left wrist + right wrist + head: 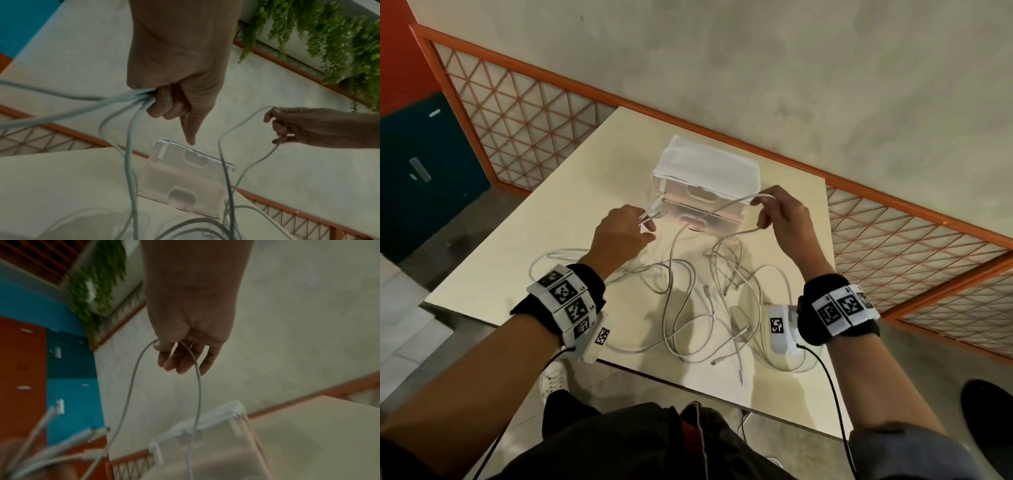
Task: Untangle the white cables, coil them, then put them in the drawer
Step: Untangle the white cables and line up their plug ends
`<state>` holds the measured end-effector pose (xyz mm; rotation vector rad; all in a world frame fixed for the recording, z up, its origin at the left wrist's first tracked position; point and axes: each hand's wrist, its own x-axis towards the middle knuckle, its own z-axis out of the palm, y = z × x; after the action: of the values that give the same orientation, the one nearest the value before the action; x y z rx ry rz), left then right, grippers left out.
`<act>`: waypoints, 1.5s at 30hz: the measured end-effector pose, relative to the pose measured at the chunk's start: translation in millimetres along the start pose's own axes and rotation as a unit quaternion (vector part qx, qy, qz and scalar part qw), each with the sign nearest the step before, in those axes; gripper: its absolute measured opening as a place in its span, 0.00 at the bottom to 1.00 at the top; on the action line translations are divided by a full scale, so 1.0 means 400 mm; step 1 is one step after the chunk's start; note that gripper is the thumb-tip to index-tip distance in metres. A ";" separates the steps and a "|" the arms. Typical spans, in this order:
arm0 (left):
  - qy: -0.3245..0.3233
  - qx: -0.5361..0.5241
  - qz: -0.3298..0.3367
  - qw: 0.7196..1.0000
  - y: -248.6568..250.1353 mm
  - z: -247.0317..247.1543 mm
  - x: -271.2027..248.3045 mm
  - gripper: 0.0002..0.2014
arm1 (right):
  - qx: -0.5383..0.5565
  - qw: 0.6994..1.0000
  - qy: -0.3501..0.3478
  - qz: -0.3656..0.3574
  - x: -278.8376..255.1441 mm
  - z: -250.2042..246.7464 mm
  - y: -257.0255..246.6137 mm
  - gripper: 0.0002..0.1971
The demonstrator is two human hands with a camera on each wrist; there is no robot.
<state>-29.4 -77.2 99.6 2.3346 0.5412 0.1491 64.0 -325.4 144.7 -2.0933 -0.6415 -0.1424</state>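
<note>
Several white cables (688, 301) lie tangled on the pale table (524, 246) between my wrists. My left hand (626, 229) grips a bunch of cable ends (654, 210), raised above the table; in the left wrist view the strands (131, 97) leave its curled fingers (164, 105) while the index finger points down. My right hand (780, 216) pinches a loop of one cable (763, 197) between thumb and fingers, seen also in the right wrist view as a hanging cable loop (164, 386). A translucent two-drawer box (702, 205), both drawers closed, stands behind the hands.
The table's near edge (688, 380) runs just past the cable pile. An orange lattice rail (893, 246) lies behind and to the right of the table. A dark teal cabinet (424, 171) stands at the left. A white shoe (553, 375) shows below the table edge.
</note>
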 end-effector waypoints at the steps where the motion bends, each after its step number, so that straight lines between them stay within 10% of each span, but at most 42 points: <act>1: 0.014 -0.018 0.006 1.000 -0.003 0.003 0.002 0.04 | 0.005 1.000 -0.012 -0.006 0.005 -0.003 -0.021 0.08; 5: 0.044 -0.190 0.095 0.976 0.025 0.003 -0.011 0.12 | 0.004 0.998 -0.060 -0.013 0.009 0.015 -0.080 0.06; 8: -0.095 -0.330 0.113 0.932 0.062 0.000 -0.025 0.17 | -0.015 0.994 -0.104 -0.022 0.003 0.054 -0.096 0.07; 13: -0.271 -0.270 0.117 0.917 0.062 0.011 -0.039 0.18 | -0.005 0.996 -0.085 -0.009 -0.005 0.078 -0.084 0.05; 20: -0.120 -0.346 0.151 0.918 0.072 -0.037 -0.024 0.20 | -0.076 0.969 -0.218 0.087 -0.059 0.112 0.094 0.10; 26: -0.137 -0.269 0.185 0.935 0.077 -0.043 -0.040 0.18 | -0.001 0.953 -0.246 0.176 -0.098 0.162 0.182 0.10; 35: -0.184 -0.091 0.150 0.967 0.030 0.003 -0.023 0.15 | 0.245 0.957 -0.066 0.140 -0.019 0.121 0.026 0.14; 45: -0.270 0.069 0.143 0.950 -0.005 0.009 -0.006 0.15 | 0.062 0.979 -0.149 0.124 -0.123 0.095 0.107 0.14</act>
<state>-31.3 -79.3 95.8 2.4359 -0.0623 -0.3988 37.8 -332.9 74.6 -2.0710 -0.5418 0.3513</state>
